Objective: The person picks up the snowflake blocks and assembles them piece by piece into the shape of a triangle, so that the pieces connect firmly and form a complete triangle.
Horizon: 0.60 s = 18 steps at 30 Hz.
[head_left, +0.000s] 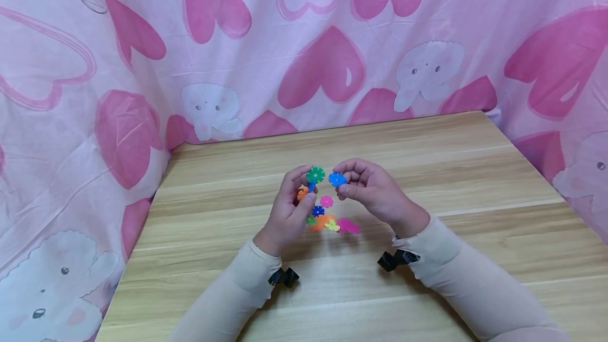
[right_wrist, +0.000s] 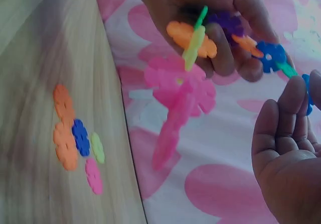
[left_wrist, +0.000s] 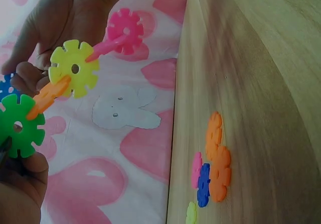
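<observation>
My left hand (head_left: 287,210) grips a linked chain of notched plastic discs. At its upper end stand a green disc (head_left: 315,174) and a blue disc (right_wrist: 271,57). A yellow disc (left_wrist: 75,68) and pink discs (right_wrist: 175,86) hang from the lower part. My right hand (head_left: 375,189) pinches a single blue notched disc (head_left: 337,180) between thumb and fingers. That disc faces the green one across a small gap in the head view. Part of the chain is hidden inside the left palm.
Loose discs lie on the wooden table (head_left: 214,215) below the hands: orange (right_wrist: 65,146), dark blue (right_wrist: 81,137), pink (right_wrist: 94,176) and yellow-green (right_wrist: 98,147). A pink heart-patterned curtain (head_left: 266,41) hangs behind the table. Both wrists carry small black cameras (head_left: 284,277).
</observation>
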Motion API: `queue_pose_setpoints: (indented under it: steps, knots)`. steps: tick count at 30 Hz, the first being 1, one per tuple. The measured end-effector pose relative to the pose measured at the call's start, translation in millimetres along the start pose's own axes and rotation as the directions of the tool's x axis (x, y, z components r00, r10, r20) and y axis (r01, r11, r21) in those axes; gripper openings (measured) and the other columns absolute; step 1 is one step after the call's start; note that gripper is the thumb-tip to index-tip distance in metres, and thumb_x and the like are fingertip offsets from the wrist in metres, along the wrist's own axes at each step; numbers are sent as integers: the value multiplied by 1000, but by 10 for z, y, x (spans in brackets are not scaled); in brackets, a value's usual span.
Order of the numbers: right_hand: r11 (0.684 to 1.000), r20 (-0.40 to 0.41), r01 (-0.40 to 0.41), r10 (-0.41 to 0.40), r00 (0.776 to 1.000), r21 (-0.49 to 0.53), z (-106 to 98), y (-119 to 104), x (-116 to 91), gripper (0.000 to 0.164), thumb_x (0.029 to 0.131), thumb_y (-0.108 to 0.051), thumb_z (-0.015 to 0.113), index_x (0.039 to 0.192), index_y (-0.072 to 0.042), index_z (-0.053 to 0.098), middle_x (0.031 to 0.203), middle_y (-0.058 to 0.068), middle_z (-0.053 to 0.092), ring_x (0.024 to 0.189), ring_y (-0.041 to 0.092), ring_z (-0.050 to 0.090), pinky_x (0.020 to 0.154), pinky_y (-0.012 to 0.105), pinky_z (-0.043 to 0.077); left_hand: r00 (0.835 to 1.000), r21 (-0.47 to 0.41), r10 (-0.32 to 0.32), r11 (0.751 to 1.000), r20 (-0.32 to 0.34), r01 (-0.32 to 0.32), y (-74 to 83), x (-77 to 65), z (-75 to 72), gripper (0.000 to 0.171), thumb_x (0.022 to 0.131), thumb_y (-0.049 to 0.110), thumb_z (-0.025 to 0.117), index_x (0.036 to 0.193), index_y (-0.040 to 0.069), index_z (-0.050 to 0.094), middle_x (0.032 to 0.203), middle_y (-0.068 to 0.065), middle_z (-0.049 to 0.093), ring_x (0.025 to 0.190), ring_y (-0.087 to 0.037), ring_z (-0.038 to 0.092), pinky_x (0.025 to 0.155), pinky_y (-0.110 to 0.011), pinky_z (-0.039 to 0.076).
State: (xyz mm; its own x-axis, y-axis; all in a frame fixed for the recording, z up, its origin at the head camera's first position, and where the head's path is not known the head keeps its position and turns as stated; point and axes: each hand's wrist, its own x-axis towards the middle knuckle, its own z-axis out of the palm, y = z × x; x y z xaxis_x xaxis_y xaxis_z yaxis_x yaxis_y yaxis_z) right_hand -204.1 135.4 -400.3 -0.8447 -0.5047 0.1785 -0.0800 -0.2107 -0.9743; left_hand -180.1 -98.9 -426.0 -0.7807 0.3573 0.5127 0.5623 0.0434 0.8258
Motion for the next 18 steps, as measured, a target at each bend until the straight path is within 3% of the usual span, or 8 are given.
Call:
queue_pose_setpoints:
  steps: [10,18]
  knots:
    - [998,60,36,-39,997,44,73,38,-6,29,102,-5,66,130,1,59,102,4,67,91,15,70,89,28,62,998,9,36,999,53,-36,-6,-3,-5,53,105,3,51,154,5,33,114,-14,59,77,-16,57,63,-26,56]
    - [1000,56,6,-5,998,-25,101,38,-12,38,104,-5,64,136,12,55,101,7,70,91,16,73,91,32,62,993,-30,108,994,38,-107,-57,-5,-2,44,109,9,51,151,4,37,107,-19,59,61,-19,56,53,-29,57]
